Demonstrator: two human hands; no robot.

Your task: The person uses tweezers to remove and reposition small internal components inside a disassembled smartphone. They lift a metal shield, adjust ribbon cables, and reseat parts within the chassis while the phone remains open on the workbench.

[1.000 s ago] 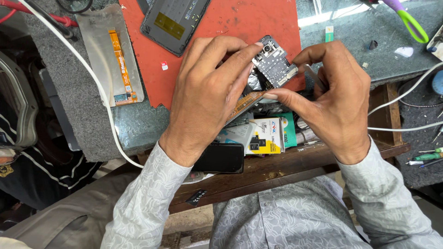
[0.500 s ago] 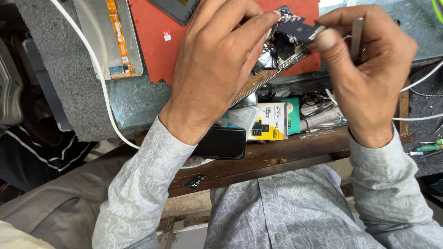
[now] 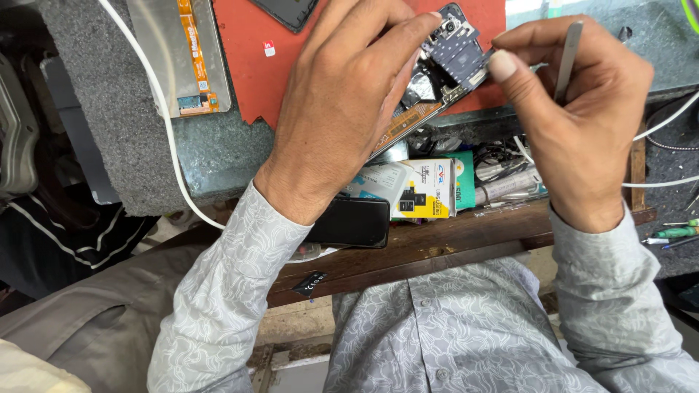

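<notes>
My left hand [image 3: 342, 109] grips an opened phone [image 3: 437, 73] with its back off, tilted over the edge of the red mat [image 3: 247, 80]; circuit board and camera module show. My right hand [image 3: 575, 124] pinches a dark cover plate [image 3: 466, 54] at the phone's top end with thumb and forefinger, and a metal tweezer [image 3: 569, 58] is tucked in the same hand. Both hands hover above a wooden shelf [image 3: 451, 240].
A detached screen panel with orange flex cable [image 3: 182, 58] lies on the grey bench [image 3: 95, 109]. A white cable [image 3: 164, 138] crosses it. Small boxes [image 3: 419, 189], a black phone [image 3: 349, 222] and screwdrivers [image 3: 673, 233] sit on the lower shelf.
The phone has been raised and tilted toward me. My right hand has come to the phone's top end and now pinches the dark plate, tweezer still tucked in it.
</notes>
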